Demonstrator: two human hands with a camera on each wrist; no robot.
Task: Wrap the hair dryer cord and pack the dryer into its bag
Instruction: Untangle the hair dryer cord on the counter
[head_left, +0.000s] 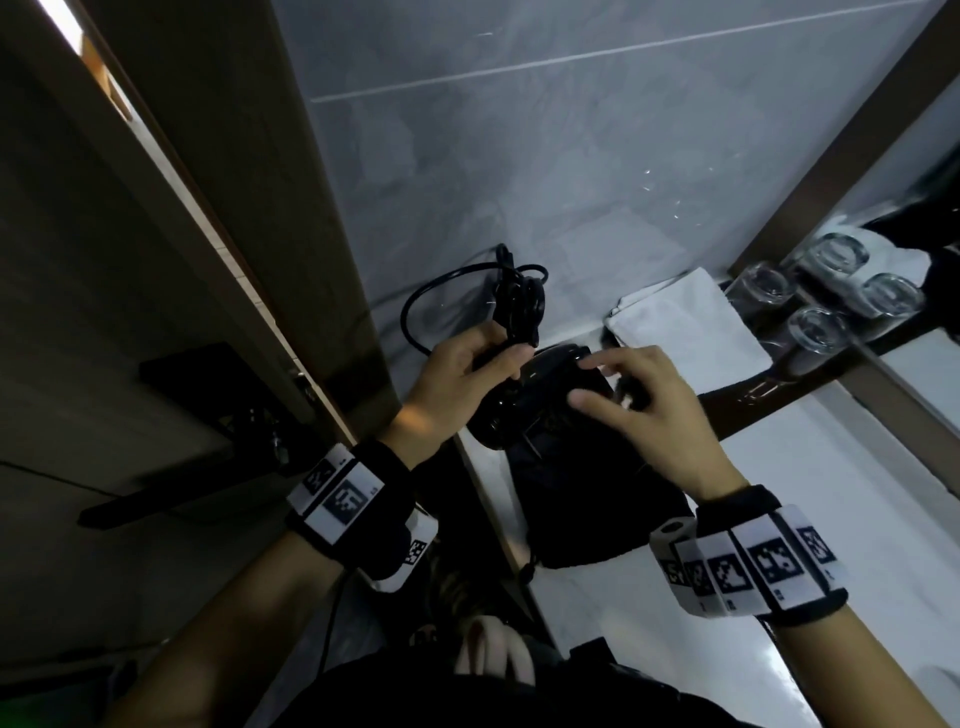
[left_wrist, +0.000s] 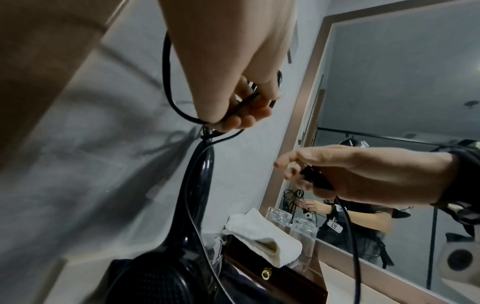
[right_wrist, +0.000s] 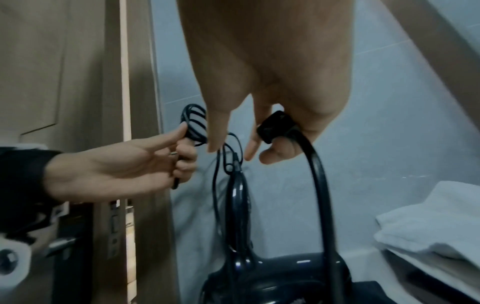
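A black hair dryer (head_left: 545, 395) stands head-down on its dark bag (head_left: 587, 509) at the counter's left end, handle (right_wrist: 236, 205) pointing up. My left hand (head_left: 483, 364) grips several loops of the black cord (head_left: 519, 296) just above the handle tip; the coil (right_wrist: 194, 123) sticks up past its fingers. One loose loop (head_left: 415, 306) bows out to the left. My right hand (head_left: 613, 384) hovers over the dryer body and pinches the cord's black plug (right_wrist: 275, 125), with the cord's end arcing down from it (right_wrist: 322, 195).
A folded white towel (head_left: 685, 332) lies on a dark wooden box (left_wrist: 272, 275) behind the dryer. Upturned glasses (head_left: 815, 327) stand by the mirror (left_wrist: 402, 92) at the right. A wooden door (right_wrist: 52, 82) is close on the left; a grey tiled wall (head_left: 519, 156) is behind.
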